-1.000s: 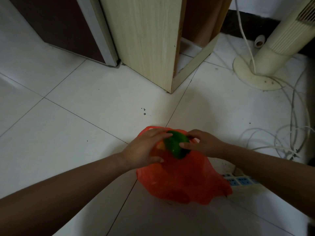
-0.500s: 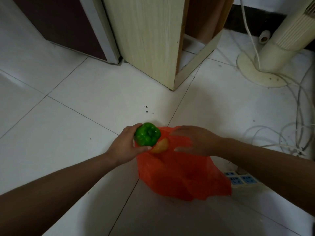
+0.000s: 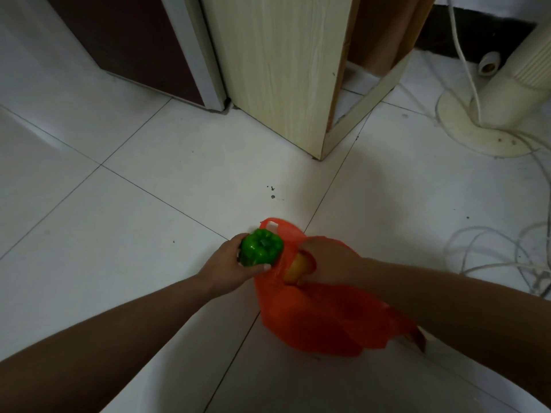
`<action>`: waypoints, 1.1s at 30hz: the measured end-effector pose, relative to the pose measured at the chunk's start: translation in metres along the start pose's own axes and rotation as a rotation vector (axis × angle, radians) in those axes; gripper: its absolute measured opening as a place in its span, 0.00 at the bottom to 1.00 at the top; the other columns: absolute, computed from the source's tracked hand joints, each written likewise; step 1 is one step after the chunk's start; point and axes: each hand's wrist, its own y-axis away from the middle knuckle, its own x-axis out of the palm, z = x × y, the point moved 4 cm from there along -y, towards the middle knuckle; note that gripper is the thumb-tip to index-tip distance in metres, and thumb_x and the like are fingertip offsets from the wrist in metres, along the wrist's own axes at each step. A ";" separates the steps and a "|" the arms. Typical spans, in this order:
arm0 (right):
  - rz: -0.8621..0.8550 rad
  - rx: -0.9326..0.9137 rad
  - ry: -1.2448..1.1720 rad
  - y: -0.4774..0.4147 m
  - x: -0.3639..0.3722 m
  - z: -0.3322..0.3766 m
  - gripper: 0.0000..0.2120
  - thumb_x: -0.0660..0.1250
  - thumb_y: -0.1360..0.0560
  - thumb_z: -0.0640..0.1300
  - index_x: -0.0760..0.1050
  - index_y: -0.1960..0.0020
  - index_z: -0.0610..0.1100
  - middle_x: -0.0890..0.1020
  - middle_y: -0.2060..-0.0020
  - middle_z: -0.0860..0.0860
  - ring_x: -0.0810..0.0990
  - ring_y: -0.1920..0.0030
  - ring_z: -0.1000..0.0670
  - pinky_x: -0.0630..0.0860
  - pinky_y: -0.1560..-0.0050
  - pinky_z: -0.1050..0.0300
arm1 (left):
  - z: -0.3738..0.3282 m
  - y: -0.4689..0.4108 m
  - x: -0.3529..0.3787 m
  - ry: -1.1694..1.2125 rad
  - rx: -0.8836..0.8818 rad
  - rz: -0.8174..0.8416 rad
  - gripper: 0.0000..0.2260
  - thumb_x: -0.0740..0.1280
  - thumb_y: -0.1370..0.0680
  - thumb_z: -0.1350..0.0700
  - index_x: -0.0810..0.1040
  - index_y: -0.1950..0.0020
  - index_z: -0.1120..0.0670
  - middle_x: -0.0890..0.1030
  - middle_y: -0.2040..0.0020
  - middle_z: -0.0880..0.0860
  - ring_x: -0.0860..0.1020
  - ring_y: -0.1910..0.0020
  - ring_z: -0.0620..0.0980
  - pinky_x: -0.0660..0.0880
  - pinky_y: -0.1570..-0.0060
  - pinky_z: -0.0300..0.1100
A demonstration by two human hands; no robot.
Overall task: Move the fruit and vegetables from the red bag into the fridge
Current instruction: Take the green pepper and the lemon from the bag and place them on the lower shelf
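One item is out: in the head view the green pepper (image 3: pixel 261 247), at the bag's mouth a second ago, now sits clear of it in the left hand (image 3: pixel 229 263), fingers wrapped round it. The right hand (image 3: pixel 328 260) curls round a yellow fruit (image 3: pixel 295 268) in the mouth of the red bag (image 3: pixel 313 320) on the floor (image 3: pixel 149 234). Whatever else it holds is hidden. Carrying to the fridge likely comes next.

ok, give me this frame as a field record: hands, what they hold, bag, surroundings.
left hand: holds green pepper, outside the bag
right hand: curled round yellow fruit at the bag mouth
red bag: slumped on the tiled floor, mouth open
nearby: wooden cabinet, fan base, loose cables
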 end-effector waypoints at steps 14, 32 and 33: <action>-0.102 -0.119 0.052 0.029 -0.008 -0.010 0.23 0.67 0.27 0.57 0.70 0.35 0.51 0.71 0.34 0.53 0.65 0.32 0.51 0.59 0.35 0.60 | 0.000 0.004 0.002 -0.031 0.065 0.002 0.32 0.77 0.34 0.46 0.69 0.34 0.49 0.75 0.41 0.45 0.75 0.44 0.44 0.74 0.47 0.35; 0.057 -0.121 0.260 0.036 0.009 -0.014 0.29 0.62 0.23 0.52 0.56 0.26 0.47 0.62 0.27 0.48 0.60 0.28 0.47 0.57 0.30 0.53 | 0.003 0.004 0.001 -0.075 0.056 0.041 0.36 0.75 0.38 0.40 0.70 0.34 0.49 0.76 0.41 0.46 0.76 0.44 0.44 0.75 0.44 0.41; 0.079 -0.102 0.286 0.042 0.008 -0.017 0.30 0.62 0.23 0.53 0.55 0.26 0.48 0.62 0.27 0.48 0.60 0.29 0.47 0.59 0.32 0.54 | 0.001 0.003 0.001 -0.077 0.060 0.040 0.35 0.76 0.37 0.41 0.70 0.34 0.49 0.76 0.41 0.47 0.76 0.44 0.44 0.74 0.44 0.40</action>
